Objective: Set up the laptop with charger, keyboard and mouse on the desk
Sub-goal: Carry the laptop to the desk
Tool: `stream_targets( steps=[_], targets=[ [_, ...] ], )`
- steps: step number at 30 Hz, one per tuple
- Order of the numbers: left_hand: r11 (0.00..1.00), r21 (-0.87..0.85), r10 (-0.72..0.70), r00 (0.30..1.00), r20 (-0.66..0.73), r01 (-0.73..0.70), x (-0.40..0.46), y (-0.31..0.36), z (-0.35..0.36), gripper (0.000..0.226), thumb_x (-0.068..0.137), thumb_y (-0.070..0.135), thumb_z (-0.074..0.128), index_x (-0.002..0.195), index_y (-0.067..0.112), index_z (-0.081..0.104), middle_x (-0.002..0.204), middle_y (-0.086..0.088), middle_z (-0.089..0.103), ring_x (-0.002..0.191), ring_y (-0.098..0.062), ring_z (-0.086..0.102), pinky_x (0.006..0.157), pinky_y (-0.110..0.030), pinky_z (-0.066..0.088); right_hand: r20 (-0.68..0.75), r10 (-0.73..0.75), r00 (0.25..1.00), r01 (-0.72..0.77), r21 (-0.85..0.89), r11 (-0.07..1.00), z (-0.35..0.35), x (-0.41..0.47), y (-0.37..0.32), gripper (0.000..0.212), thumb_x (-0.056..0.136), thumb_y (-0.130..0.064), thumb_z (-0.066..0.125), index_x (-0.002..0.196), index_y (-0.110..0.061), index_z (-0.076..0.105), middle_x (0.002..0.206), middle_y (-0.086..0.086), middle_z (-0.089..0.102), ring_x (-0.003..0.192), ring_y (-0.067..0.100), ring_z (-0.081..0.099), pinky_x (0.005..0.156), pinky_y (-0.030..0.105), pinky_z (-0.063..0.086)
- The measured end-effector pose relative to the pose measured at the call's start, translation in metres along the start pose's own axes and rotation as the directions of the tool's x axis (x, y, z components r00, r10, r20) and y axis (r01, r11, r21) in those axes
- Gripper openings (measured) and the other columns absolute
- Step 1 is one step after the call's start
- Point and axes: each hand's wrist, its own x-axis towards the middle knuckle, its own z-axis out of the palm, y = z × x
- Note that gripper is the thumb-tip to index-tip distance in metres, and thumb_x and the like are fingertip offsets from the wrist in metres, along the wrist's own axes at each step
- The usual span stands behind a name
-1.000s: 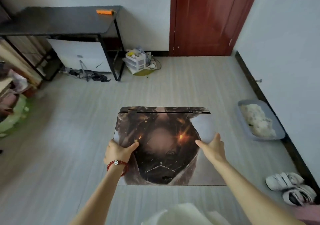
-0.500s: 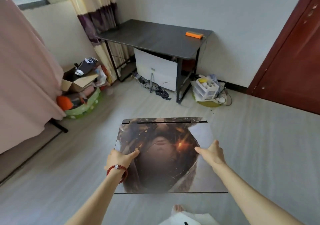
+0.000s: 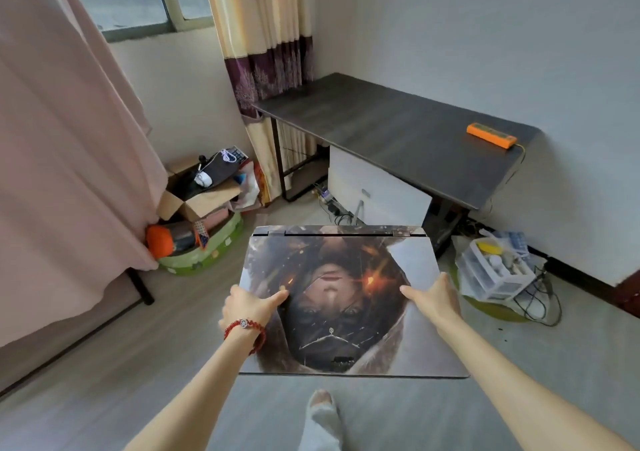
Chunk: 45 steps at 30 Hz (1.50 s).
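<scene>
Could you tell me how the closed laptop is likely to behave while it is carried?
The laptop probably stays rigid: it sits flat between the left hand and right hand. Its glossy skin may be slippery.

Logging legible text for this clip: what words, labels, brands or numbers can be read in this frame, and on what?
None can be read.
Laptop lid, held shut in the left hand and right hand: a small dark mark near its near edge, too blurred to read.
Orange power strip on the desk: no markings legible.
Clear drawer unit on the floor: nothing legible.
</scene>
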Motion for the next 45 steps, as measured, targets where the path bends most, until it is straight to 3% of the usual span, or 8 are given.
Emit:
stream_targets(
  steps=[5, 13, 20, 27, 36, 45],
  targets=[
    [0.997, 0.001, 0.075, 0.997, -0.018, -0.075, 0.142, 0.105, 0.008, 0.091, 0.057, 0.065, 0.071, 0.118, 0.005, 0.039, 0.119, -0.016, 0.056, 0.106, -0.037, 0.054, 0.093, -0.053, 0.043, -0.069, -0.012, 0.998, 0.015, 0.036, 0.999, 0.024, 0.113, -0.104, 0.085, 0.074, -0.036, 0.072, 0.137, -0.006, 0.025, 0.137, 0.021, 0.042, 0.120, 0.038, 0.046, 0.097, 0.049, 0.043],
    [0.987, -0.058, 0.154, 0.987, 0.036, -0.152, 0.301, 0.252, 0.045, 0.098, 0.058, 0.064, 0.072, 0.128, 0.008, 0.035, 0.132, -0.017, 0.049, 0.115, -0.038, 0.050, 0.098, -0.056, 0.041, -0.163, 0.015, 0.986, -0.002, 0.083, 0.997, 0.032, 0.263, -0.223, 0.080, 0.075, -0.035, 0.071, 0.135, -0.009, 0.026, 0.136, 0.022, 0.041, 0.121, 0.039, 0.043, 0.099, 0.051, 0.040],
    [0.976, -0.055, 0.216, 0.973, 0.079, -0.212, 0.477, 0.406, 0.112, 0.096, 0.057, 0.065, 0.072, 0.126, 0.007, 0.036, 0.126, -0.016, 0.054, 0.110, -0.037, 0.053, 0.095, -0.055, 0.045, -0.200, 0.067, 0.977, -0.037, 0.153, 0.988, 0.053, 0.459, -0.322, 0.079, 0.078, -0.033, 0.069, 0.138, -0.007, 0.024, 0.136, 0.023, 0.041, 0.121, 0.040, 0.044, 0.100, 0.052, 0.039],
    [0.967, 0.038, 0.243, 0.956, 0.166, -0.253, 0.607, 0.532, 0.150, 0.091, 0.056, 0.065, 0.072, 0.118, 0.007, 0.040, 0.121, -0.014, 0.056, 0.107, -0.035, 0.054, 0.092, -0.051, 0.046, -0.219, 0.189, 0.957, -0.150, 0.183, 0.972, 0.061, 0.593, -0.406, 0.076, 0.077, -0.034, 0.069, 0.135, -0.008, 0.026, 0.133, 0.021, 0.043, 0.118, 0.040, 0.047, 0.096, 0.053, 0.043],
    [0.910, 0.139, 0.318, 0.872, 0.373, -0.392, 0.759, 0.670, 0.249, 0.081, 0.053, 0.059, 0.077, 0.105, 0.007, 0.044, 0.111, -0.013, 0.060, 0.102, -0.035, 0.057, 0.088, -0.047, 0.045, -0.289, 0.425, 0.858, -0.332, 0.320, 0.887, 0.084, 0.738, -0.451, 0.076, 0.078, -0.033, 0.068, 0.136, -0.008, 0.026, 0.134, 0.020, 0.044, 0.119, 0.039, 0.048, 0.097, 0.053, 0.043],
    [0.840, 0.280, 0.265, 0.802, 0.535, -0.464, 0.811, 0.760, 0.348, 0.091, 0.059, 0.056, 0.075, 0.124, 0.004, 0.038, 0.126, -0.018, 0.051, 0.120, -0.038, 0.039, 0.098, -0.050, 0.038, -0.304, 0.559, 0.772, -0.433, 0.393, 0.811, 0.058, 0.838, -0.451, 0.066, 0.078, -0.030, 0.069, 0.129, -0.006, 0.035, 0.125, 0.019, 0.051, 0.113, 0.037, 0.051, 0.096, 0.054, 0.043]
  ],
)
